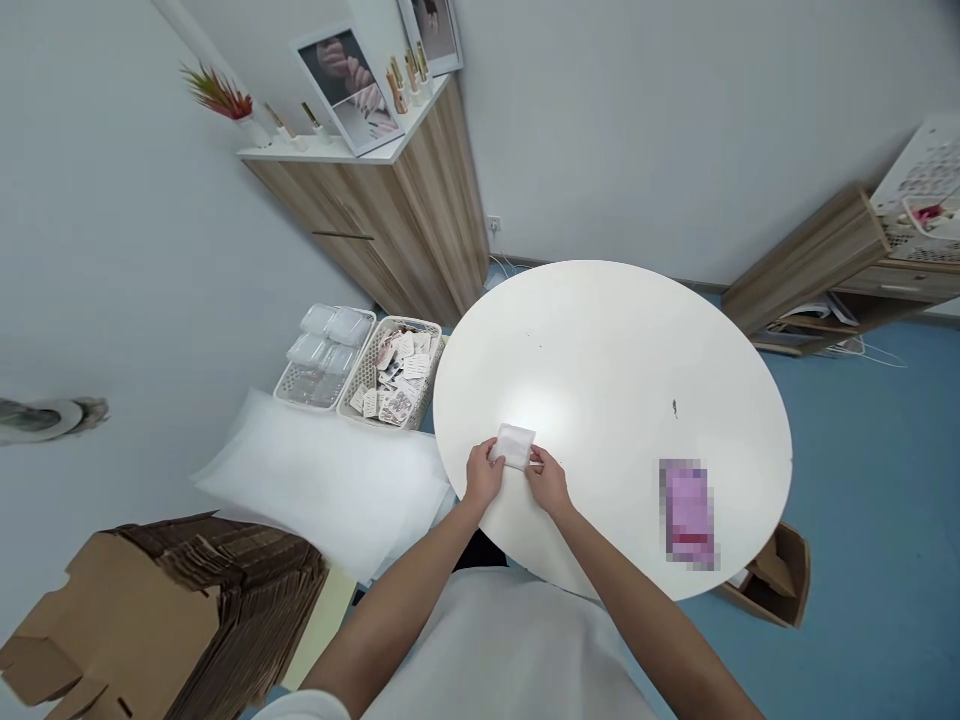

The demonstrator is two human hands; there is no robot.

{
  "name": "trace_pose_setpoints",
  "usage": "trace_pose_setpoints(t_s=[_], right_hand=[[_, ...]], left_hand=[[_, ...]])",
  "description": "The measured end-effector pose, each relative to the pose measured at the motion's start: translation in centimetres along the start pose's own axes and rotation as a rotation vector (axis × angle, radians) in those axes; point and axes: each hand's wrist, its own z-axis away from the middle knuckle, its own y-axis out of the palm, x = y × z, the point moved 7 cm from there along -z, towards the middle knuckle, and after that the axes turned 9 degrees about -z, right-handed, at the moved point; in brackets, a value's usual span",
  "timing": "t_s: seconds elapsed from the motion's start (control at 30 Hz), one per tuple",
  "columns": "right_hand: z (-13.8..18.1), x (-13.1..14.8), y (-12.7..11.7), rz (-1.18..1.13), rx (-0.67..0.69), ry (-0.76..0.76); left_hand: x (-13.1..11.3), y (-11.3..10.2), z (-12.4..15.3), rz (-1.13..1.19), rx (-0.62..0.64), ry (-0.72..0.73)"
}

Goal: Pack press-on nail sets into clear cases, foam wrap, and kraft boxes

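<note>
- White packet (515,446), small, square: at the table's near-left part, inside the edge.
- Left hand (484,478): pinching its left edge.
- Right hand (549,482): pinching its right edge.
- White table (600,340), rounded: surface stretching far and rightward.
- Pixelated purple item (690,510): near right-hand rim.
- White sheets (330,460): beside left rim.
</note>
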Motion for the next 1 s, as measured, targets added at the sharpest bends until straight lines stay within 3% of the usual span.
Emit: trace_pose_setpoints(t_s=[0.23,0.43,0.6,1.0], right_hand=[[-5.3,4.2,6.8,-0.174,0.172,0.043],[-8.8,6.5,11.5,-0.205,0.121,0.066],[-10.0,6.5,12.6,-0.207,0.075,0.058],[-9.2,7.1,12.3,-0.162,0.031,0.011]], left_hand=[[2.2,-5.7,-6.9,0.136,0.008,0.08],[3.0,-8.9,-11.4,0.013,0.021,0.174],[2.7,-8.7,-12.5,-0.018,0.064,0.246],[3.0,-8.9,-12.1,0.021,0.037,0.272]])
